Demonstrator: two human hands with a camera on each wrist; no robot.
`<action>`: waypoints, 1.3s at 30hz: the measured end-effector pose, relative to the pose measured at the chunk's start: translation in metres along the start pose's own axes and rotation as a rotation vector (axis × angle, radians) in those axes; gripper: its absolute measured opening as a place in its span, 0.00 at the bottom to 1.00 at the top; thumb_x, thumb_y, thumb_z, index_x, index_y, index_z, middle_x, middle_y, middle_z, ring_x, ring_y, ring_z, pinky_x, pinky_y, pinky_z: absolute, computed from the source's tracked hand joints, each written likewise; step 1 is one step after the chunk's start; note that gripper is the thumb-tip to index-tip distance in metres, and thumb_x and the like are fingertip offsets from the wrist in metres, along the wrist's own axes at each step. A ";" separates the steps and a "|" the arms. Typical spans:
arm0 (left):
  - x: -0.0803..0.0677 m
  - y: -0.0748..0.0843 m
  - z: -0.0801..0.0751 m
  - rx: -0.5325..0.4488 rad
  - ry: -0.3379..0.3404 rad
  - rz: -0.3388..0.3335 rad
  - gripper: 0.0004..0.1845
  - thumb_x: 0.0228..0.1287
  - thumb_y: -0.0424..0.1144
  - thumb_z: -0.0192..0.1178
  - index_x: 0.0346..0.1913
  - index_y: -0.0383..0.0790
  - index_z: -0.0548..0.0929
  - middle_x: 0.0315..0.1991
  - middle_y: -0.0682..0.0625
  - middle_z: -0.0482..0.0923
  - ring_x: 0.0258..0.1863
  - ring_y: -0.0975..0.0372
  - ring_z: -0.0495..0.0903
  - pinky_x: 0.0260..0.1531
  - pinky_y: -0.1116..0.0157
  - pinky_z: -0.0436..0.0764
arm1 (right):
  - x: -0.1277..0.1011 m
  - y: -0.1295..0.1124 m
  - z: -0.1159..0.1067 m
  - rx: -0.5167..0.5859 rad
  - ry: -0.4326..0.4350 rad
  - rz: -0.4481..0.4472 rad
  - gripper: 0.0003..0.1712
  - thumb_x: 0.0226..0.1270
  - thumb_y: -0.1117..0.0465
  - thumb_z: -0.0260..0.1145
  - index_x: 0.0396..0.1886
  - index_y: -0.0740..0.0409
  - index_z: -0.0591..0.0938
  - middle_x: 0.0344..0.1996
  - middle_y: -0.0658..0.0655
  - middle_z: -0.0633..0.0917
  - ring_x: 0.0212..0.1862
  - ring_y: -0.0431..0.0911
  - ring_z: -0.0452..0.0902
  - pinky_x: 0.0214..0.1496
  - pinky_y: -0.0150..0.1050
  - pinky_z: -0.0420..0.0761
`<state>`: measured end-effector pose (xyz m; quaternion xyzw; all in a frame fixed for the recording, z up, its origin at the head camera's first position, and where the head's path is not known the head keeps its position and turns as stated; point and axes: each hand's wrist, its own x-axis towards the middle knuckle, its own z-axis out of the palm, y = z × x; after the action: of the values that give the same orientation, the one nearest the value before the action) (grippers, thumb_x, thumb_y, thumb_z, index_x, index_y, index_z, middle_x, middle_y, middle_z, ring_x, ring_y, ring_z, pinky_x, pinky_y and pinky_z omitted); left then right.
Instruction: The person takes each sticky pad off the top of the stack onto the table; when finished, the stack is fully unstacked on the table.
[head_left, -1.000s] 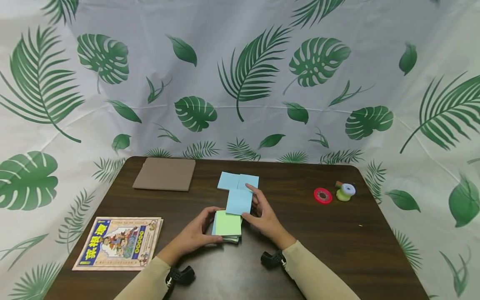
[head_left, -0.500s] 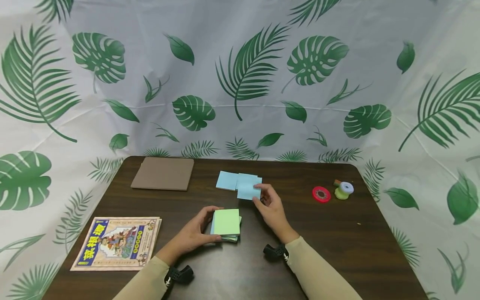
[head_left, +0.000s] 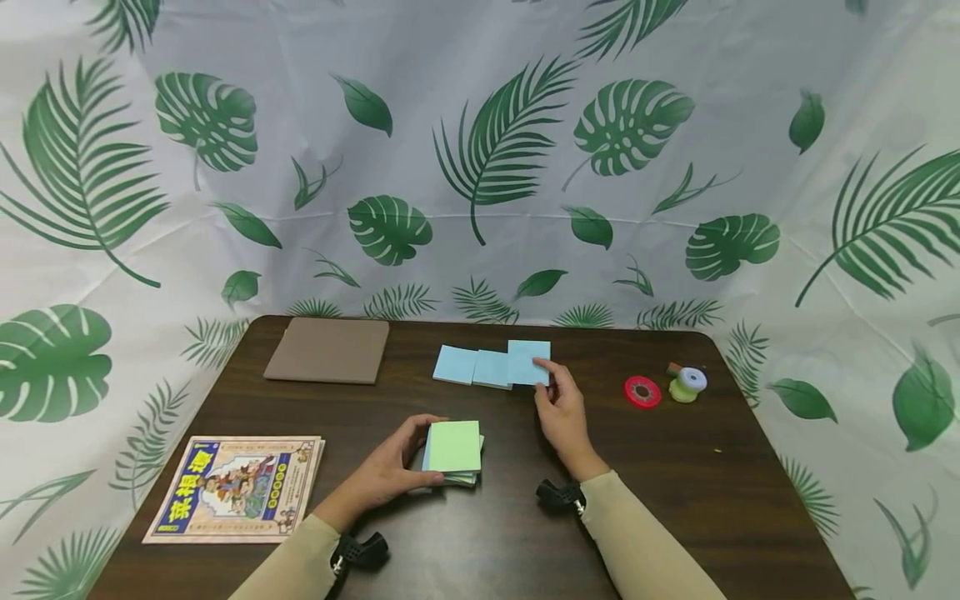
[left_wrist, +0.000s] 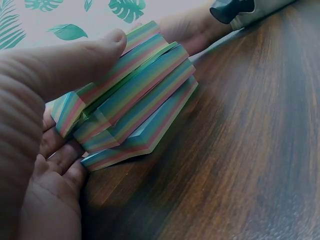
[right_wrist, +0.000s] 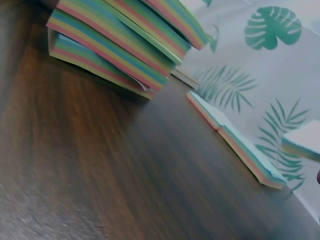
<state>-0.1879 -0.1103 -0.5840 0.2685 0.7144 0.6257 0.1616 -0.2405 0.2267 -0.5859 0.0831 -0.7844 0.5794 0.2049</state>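
My left hand [head_left: 390, 462] grips the side of a stack of sticky note pads [left_wrist: 145, 95] whose edges show bands of several colours. A light green pad [head_left: 455, 446] tops the stack. Farther back, my right hand [head_left: 562, 412] pinches a blue sticky note pad [head_left: 528, 362] between thumb and fingers. That pad is raised at the right end of a row with two other blue pads, the left one [head_left: 454, 365] and the middle one [head_left: 492, 369]. In the right wrist view the held pad [right_wrist: 305, 142] appears at the right edge, above the table, with only a fingertip showing.
A magazine [head_left: 232, 490] lies at the left and a brown flat board [head_left: 327, 350] at the back left. On the right are a red ring-shaped roll [head_left: 642, 392] and a green and white spool [head_left: 687, 385]. A leaf-print cloth [head_left: 480, 167] hangs behind the table.
My right hand has carried the blue pad from over the stack back and rightward to the right of the other two blue pads. The left hand stays on the stack.
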 end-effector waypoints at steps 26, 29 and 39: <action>-0.002 0.001 0.000 0.007 0.003 0.005 0.47 0.62 0.35 0.81 0.79 0.38 0.64 0.83 0.37 0.64 0.86 0.43 0.58 0.77 0.78 0.61 | 0.010 0.013 -0.009 -0.231 -0.043 0.115 0.27 0.78 0.72 0.65 0.74 0.60 0.79 0.63 0.64 0.76 0.53 0.52 0.77 0.57 0.39 0.80; -0.002 0.000 -0.001 0.009 0.003 0.001 0.48 0.62 0.36 0.81 0.80 0.38 0.63 0.83 0.38 0.65 0.86 0.43 0.58 0.77 0.79 0.61 | 0.010 0.014 -0.007 -0.310 -0.156 0.096 0.31 0.79 0.67 0.67 0.79 0.56 0.75 0.70 0.63 0.76 0.66 0.58 0.79 0.68 0.55 0.81; -0.002 0.000 0.000 0.004 0.004 0.002 0.48 0.63 0.35 0.81 0.80 0.37 0.63 0.83 0.35 0.63 0.86 0.43 0.57 0.76 0.79 0.61 | 0.005 0.013 -0.002 -0.581 -0.381 0.007 0.43 0.83 0.49 0.67 0.89 0.52 0.62 0.86 0.62 0.64 0.85 0.63 0.61 0.80 0.74 0.60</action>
<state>-0.1866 -0.1113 -0.5841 0.2681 0.7156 0.6251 0.1590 -0.2495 0.2334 -0.5940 0.1253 -0.9411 0.3066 0.0677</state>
